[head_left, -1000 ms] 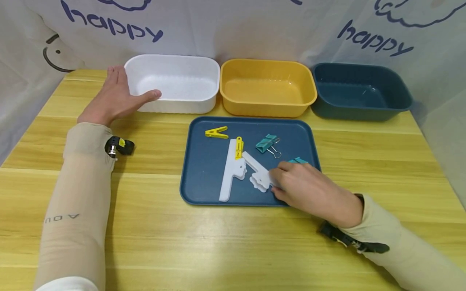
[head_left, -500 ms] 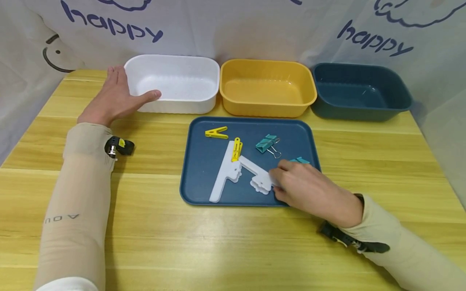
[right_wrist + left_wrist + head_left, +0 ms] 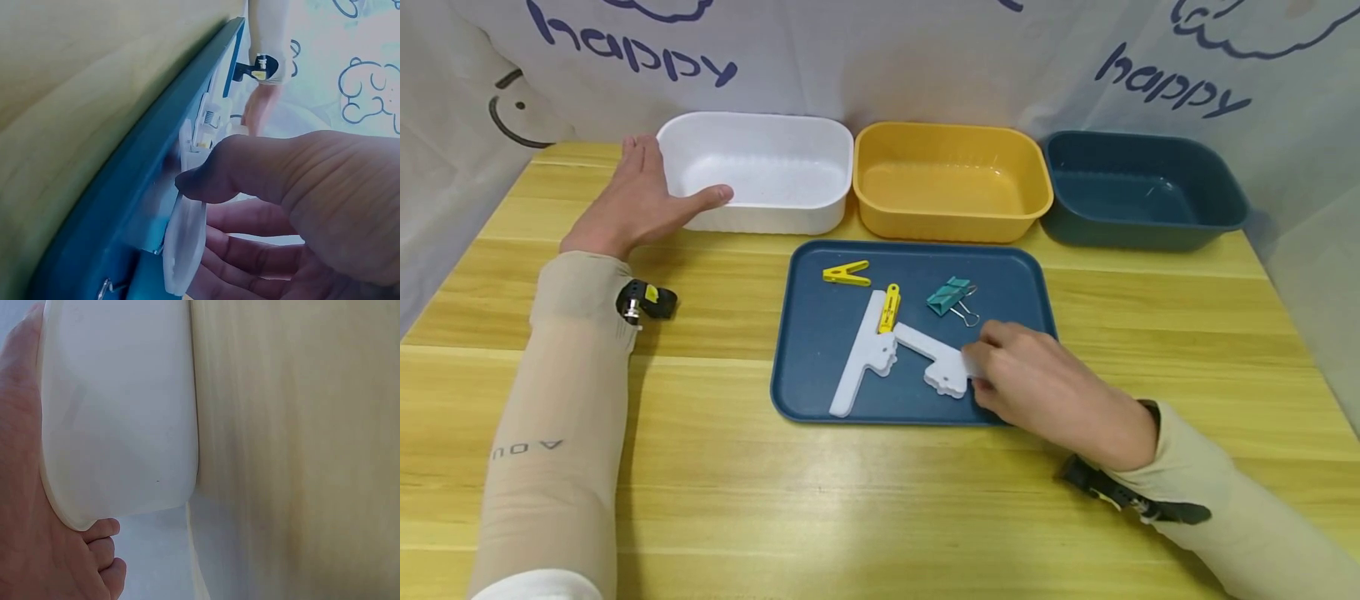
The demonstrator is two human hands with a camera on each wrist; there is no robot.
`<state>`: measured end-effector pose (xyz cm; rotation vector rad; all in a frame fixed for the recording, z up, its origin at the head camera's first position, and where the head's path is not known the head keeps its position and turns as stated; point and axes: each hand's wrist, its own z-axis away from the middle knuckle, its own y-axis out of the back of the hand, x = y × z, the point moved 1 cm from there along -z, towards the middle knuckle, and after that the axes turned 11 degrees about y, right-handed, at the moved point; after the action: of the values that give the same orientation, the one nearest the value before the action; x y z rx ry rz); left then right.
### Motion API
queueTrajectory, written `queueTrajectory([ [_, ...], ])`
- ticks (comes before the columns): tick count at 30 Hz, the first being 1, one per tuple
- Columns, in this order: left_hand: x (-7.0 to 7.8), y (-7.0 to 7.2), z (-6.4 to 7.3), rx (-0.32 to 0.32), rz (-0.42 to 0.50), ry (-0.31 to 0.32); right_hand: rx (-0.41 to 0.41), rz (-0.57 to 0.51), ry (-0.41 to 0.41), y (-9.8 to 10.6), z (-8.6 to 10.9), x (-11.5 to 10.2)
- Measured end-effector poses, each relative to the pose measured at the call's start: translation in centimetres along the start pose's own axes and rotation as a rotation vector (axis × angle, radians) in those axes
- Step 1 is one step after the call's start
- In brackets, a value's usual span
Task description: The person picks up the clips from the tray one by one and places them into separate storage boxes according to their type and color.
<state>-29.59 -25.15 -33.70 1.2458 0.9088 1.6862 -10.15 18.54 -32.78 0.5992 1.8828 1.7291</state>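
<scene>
the right hand pinches a white clip between thumb and fingers, over the front right of a blue tray. hand and clip sit slightly further right than half a second ago. a second white clip lies to the left, its lower end swung leftward since a second ago; a yellow peg overlaps its upper part. another yellow peg and a teal binder clip lie farther back. the left hand, unmoved, rests on a white bin, thumb straight over the front rim, fingers extended along its end. a yellow bin and a dark teal bin continue the row. "happy" is written twice across the pale cloth behind; print on the overlapping peg is too small to read, letters on the left sleeve only partly legible. tray and bins stand on a wood-grain table.
</scene>
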Motion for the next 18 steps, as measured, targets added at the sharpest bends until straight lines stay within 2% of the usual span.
queueTrajectory([
  [18,-0.08,-0.06,-0.13,-0.010,-0.001,0.005,0.012,0.069,0.001,0.17,0.05,0.01],
])
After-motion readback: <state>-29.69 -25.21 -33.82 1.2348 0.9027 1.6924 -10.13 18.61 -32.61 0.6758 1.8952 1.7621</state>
